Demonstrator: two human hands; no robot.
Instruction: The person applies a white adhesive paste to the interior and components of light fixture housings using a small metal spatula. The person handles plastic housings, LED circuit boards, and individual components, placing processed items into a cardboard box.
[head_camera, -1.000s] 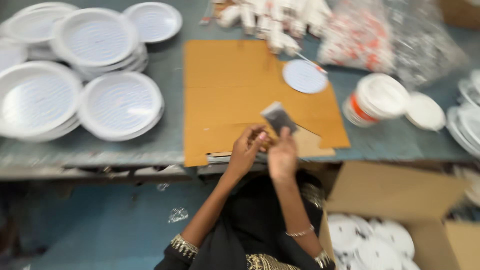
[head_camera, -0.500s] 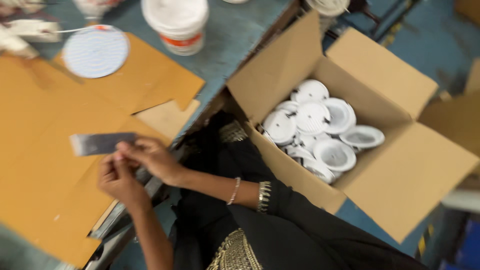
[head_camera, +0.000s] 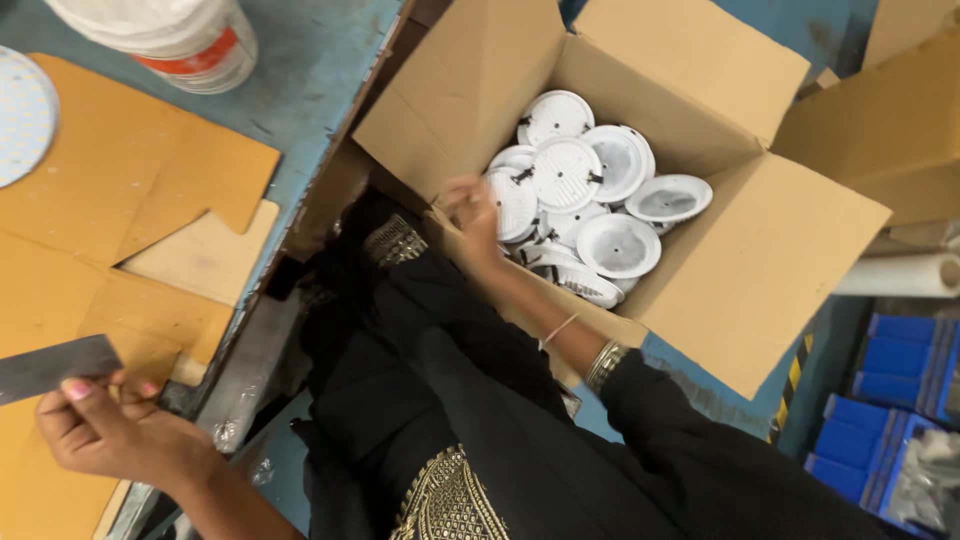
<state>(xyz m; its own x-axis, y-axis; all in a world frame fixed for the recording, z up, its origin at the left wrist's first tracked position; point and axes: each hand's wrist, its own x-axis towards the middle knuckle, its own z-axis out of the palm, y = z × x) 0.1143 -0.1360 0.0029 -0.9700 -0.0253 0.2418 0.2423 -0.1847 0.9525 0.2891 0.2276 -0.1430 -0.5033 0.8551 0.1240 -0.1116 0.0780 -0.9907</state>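
Head view: left hand (head_camera: 110, 435) pinches grey strip (head_camera: 55, 367); right hand (head_camera: 470, 212), fingers loosely curled, reaches white discs (head_camera: 580, 200) in box (head_camera: 780, 260).

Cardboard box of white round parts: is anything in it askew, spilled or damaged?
Nothing spilled or visibly damaged. The white round parts lie loosely heaped in the open cardboard box, tilted and overlapping rather than stacked. The right hand reaches over the box's near edge; the left hand pinches a dark flat strip.

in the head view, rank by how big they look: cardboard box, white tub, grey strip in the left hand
1. cardboard box, largest by far.
2. white tub, though the frame edge cuts it off.
3. grey strip, smallest, pinched by the left hand; also partly cut off.
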